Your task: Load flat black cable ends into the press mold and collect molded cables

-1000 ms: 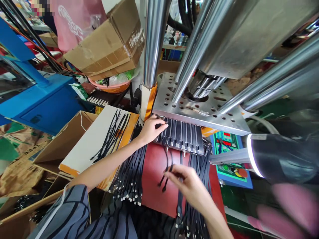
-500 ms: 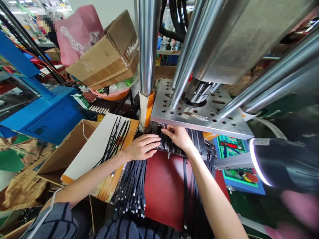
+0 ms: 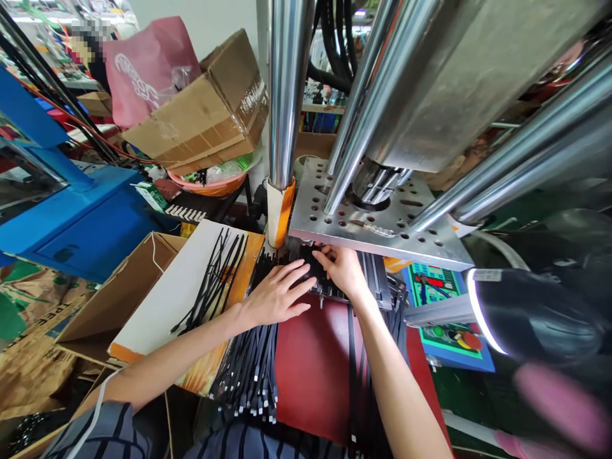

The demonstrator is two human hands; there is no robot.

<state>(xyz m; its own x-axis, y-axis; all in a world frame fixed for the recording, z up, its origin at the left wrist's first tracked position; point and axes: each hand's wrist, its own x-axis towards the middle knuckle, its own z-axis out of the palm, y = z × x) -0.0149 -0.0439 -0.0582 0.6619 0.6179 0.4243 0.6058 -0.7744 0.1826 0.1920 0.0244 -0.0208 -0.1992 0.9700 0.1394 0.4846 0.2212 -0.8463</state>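
Observation:
My left hand [image 3: 276, 296] is spread flat, palm down, over the top of a bundle of black flat cables [image 3: 255, 373] with silvery ends. Its fingertips reach to the left edge of a dark metal fixture [image 3: 329, 292] under the press plate [image 3: 415, 233]. My right hand [image 3: 342, 268] is at the fixture, thumb and index finger bent together near its back edge. Whatever lies between those fingers is too small and shaded to make out. More black cables [image 3: 352, 376] hang from the fixture's right part over a red surface [image 3: 306, 363].
Steel columns [image 3: 282, 95] rise around the plate. To the left, loose cables [image 3: 215, 274] lie on a white board [image 3: 157, 299] beside an open cardboard box [image 3: 115, 293]. On the right are a lamp [image 3: 521, 312] with a lit rim and a control panel [image 3: 442, 357].
My left hand's fingers have spread apart and shifted slightly right and down. My right hand stays at the fixture, fingers still bent together. The whole view has shifted a little.

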